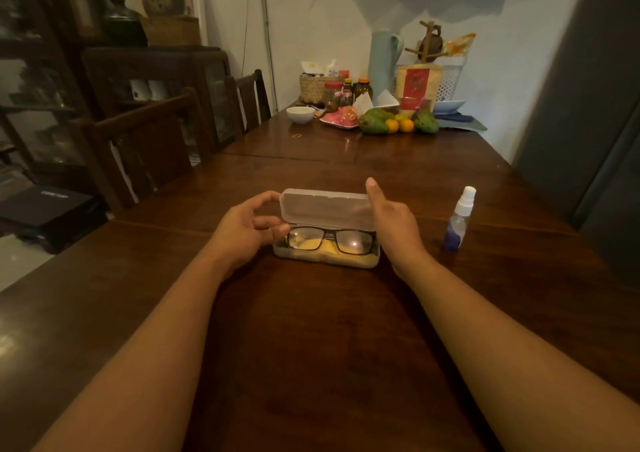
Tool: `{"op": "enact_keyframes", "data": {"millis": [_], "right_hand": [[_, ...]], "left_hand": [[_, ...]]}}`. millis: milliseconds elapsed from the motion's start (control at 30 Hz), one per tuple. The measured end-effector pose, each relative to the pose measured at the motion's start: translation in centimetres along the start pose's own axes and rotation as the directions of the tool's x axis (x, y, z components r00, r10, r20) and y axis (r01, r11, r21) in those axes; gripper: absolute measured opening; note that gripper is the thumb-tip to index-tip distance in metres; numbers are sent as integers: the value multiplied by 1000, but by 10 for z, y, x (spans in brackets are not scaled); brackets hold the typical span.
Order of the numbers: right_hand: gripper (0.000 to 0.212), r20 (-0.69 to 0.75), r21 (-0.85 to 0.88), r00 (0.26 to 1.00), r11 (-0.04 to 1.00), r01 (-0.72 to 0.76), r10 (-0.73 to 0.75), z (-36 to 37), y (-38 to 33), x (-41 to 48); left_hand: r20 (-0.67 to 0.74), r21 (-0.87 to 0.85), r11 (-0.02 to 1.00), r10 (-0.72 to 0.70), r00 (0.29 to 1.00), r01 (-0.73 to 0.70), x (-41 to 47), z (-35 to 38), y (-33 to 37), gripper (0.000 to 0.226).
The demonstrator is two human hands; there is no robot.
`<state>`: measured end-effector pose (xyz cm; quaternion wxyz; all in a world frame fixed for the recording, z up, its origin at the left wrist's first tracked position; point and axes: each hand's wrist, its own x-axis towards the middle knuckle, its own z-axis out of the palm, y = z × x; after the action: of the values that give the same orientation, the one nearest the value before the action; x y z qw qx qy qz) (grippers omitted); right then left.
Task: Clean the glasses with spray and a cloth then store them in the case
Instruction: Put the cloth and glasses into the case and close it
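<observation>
Two hands flank the case [325, 209]: left hand [242, 233] grips its lid edge; right hand [394, 223], hold unclear.

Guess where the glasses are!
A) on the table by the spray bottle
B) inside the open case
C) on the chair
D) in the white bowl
B: the glasses lie in the open case, on top of a yellow cloth.
</observation>
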<state>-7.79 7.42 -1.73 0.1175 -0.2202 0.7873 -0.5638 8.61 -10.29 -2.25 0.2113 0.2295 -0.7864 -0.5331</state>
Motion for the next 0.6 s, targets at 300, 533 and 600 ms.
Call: {"op": "enact_keyframes", "data": {"millis": [300,533,600], "right_hand": [[43,223,70,974,997,21,-36,-13,5,-3],[38,315,5,940,991,134,-129,-18,7,-14],[38,317,-20,939,988,150,-136,-19,8,-14]], "left_hand": [[27,-59,996,75,997,-73,-7,1,4,52],[134,-115,993,51,990,-36,-18,-7,12,49],[77,-53,998,29,997,-25,-18,-1,15,32]]}}
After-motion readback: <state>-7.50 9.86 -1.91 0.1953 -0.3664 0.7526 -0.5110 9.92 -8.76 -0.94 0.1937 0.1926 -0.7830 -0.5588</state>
